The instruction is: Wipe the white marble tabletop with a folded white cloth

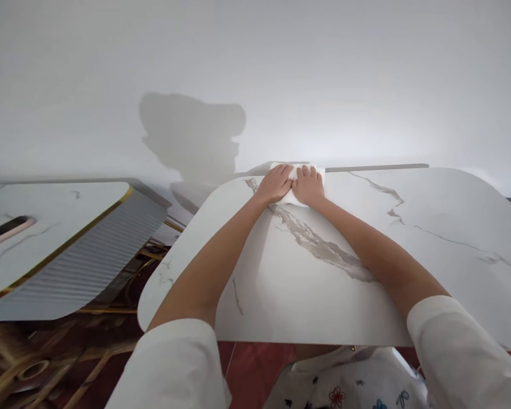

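Both my hands press down on a folded white cloth (298, 197) at the far edge of a white marble-patterned table (255, 284), close to the wall. My left hand (275, 184) covers the cloth's left part, its fingers bent over the fabric. Beside it, nearly touching, my right hand (309, 186) grips the right part with fingers pointing away from me. Both arms reach out straight across the tabletop. What lies under the palms is hidden.
A plain pale wall (344, 85) rises behind the table and carries a shadow. To the left stands another marble-patterned table (85, 199) with gold trim and a ribbed side, a phone (8, 232) on it. Wooden furniture (38, 369) is at lower left, above a red floor (255, 375).
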Action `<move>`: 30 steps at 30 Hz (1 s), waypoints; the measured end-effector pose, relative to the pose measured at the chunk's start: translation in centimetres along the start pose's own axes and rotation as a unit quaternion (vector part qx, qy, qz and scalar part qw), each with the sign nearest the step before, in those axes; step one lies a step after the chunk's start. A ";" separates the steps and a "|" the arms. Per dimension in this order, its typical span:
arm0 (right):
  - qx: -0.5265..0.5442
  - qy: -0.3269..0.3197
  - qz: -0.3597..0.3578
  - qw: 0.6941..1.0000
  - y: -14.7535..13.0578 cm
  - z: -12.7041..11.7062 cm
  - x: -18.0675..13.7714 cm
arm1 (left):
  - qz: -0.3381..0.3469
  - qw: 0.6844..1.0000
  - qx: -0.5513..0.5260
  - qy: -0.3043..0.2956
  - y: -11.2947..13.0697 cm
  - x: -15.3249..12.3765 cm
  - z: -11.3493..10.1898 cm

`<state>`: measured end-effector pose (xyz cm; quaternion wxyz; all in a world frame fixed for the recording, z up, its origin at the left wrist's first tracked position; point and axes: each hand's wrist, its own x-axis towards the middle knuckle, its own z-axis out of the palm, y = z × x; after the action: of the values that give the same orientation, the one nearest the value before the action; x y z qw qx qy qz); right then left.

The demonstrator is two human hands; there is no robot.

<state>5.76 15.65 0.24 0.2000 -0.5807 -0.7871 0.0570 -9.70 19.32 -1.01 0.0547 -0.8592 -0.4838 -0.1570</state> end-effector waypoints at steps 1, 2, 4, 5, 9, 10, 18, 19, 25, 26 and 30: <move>-0.003 0.000 0.001 1.000 -0.2 0.0 -0.5 | 0.002 1.000 0.001 0.001 0.1 -0.4 0.0; -0.006 -0.001 0.001 1.000 -0.3 -0.1 -1.0 | 0.002 1.000 0.002 0.003 0.3 -0.8 0.0; -0.010 -0.005 0.002 1.000 -0.7 -0.4 -2.2 | 0.002 1.000 0.001 0.004 0.7 -1.7 0.0; -0.010 -0.006 0.003 1.000 -0.9 -0.6 -2.9 | 0.003 1.000 0.000 0.003 1.0 -2.2 -0.1; -0.004 -0.003 0.011 1.000 -1.8 -1.3 -5.9 | 0.010 1.000 -0.001 0.005 2.6 -4.6 -0.7; -0.002 -0.003 0.011 1.000 -2.0 -1.4 -6.7 | 0.013 1.000 0.000 0.006 3.1 -5.2 -1.0; -0.014 -0.021 -0.001 1.000 -4.1 -2.1 -12.0 | -0.009 1.000 0.014 -0.005 6.6 -10.9 -3.4; -0.011 -0.020 -0.008 1.000 -4.4 -2.2 -12.6 | -0.015 1.000 0.016 -0.007 6.9 -11.6 -3.6; 0.006 -0.021 -0.066 0.998 -5.9 -2.8 -16.9 | -0.035 0.998 0.039 -0.019 9.2 -16.7 -5.2; 0.007 -0.023 -0.079 0.997 -6.2 -2.9 -17.7 | -0.040 0.998 0.041 -0.017 9.7 -17.7 -5.4; 0.016 -0.022 -0.134 0.991 -7.3 -3.3 -21.0 | -0.055 0.998 0.044 -0.006 11.4 -21.7 -6.2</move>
<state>5.66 -6.80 0.42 0.1975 -0.4655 -0.8609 0.0555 -11.83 -5.87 -1.44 0.0811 -0.8291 -0.5368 -0.1336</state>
